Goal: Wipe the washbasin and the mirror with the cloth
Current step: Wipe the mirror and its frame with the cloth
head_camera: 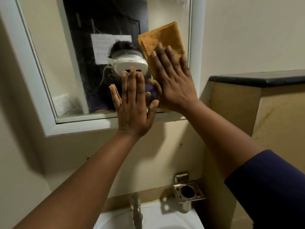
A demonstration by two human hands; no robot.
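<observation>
Across the upper half of the head view: mirror (54,66), white-framed, set in a cream wall, tilted in the frame so its lower edge runs from lower left up toward centre right. Glass shows streaks and smudges near its centre.

Item, cloth (162,38): mustard-yellow, folded into a long flat strip, lying against the glass at the mirror's right side, close to the right frame. Its top end reaches the upper centre-right of the frame; its lower end passes under my palm and shows again at the mirror's bottom edge.

Item, my right hand (171,80): centre right, fingers straight and slightly spread, palm flat on the cloth, pressing it to the mirror. No curl, no pinch. A dark blue sleeve (270,187) covers that arm at lower right.

Item, my left hand (133,103): centre of frame, just beside the right one, fingers straight and fanned, laid flat against the bare glass near the bottom edge, holding nothing. Forearm bare, entering from lower left.

Item, washbasin (155,217): white, bottom centre, only its back rim showing. A metal tap (137,210) stands upright at its rear.

Item, metal holder (188,190): wall-mounted, right of the tap, with a round opening.

Item, dark ledge (257,78): right edge, atop a tan panel.
</observation>
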